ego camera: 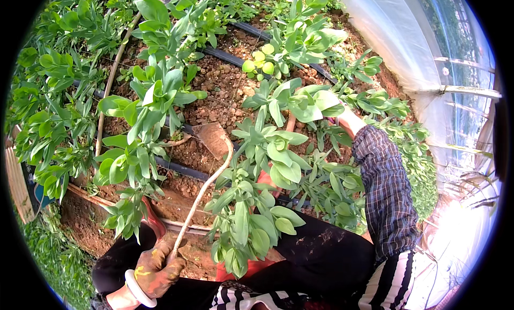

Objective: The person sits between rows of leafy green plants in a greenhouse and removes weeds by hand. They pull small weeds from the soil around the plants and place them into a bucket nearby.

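My left hand point(156, 268), in a brown soiled work glove with a pale bangle at the wrist, is closed around the shaft of a small hand hoe point(196, 199). The hoe's flat metal blade point(215, 140) lies over the reddish soil between two rows of leafy plants. My right arm, in a checked sleeve, reaches forward on the right. Only the wrist side of my right hand point(341, 116) shows beside broad green leaves point(311, 103); its fingers are hidden by the foliage, so what it touches cannot be seen.
Black irrigation pipes point(180, 168) cross the soil bed. A wooden pole point(114, 69) stands among plants on the left. Clear plastic sheeting point(413, 49) on poles curves along the right. My legs in black trousers point(321, 250) are below, close to the leafy stems.
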Demonstrator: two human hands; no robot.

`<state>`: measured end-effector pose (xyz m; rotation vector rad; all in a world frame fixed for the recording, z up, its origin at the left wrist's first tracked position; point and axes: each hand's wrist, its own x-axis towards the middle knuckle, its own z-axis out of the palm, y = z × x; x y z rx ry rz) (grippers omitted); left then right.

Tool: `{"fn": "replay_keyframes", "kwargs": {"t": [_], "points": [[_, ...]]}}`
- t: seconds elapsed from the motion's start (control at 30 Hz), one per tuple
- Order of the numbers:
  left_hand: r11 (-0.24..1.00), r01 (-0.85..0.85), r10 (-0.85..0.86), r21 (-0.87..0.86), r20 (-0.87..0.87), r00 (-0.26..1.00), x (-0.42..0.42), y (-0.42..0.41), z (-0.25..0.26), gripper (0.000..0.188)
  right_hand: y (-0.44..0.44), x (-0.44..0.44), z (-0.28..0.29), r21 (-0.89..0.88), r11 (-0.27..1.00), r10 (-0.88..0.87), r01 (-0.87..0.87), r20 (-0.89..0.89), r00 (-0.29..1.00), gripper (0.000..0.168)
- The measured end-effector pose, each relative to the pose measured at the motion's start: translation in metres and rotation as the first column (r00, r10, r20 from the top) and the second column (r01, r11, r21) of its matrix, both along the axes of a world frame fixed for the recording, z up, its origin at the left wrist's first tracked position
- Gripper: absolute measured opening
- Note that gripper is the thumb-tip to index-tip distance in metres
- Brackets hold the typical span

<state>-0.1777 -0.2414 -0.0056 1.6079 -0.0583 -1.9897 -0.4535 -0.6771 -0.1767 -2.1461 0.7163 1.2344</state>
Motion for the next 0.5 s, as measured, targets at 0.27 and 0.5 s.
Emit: {"fn": "replay_keyframes", "kwargs": {"t": [0.27, 0.5], "points": [[0.977, 0.142, -0.132, -0.158, 0.072, 0.989, 0.008, 0.016, -0.018, 0.044, -0.005, 0.076, -0.01, -0.085, 0.886, -0.301, 0.455, 0.641, 0.706, 0.044], [1.0, -0.009, 0.01, 0.022, -0.043, 0.999, 0.008, 0.009, -0.009, 0.041, 0.003, 0.123, -0.029, -0.193, 0.922, -0.177, 0.334, 0.559, 0.81, 0.047]]}}
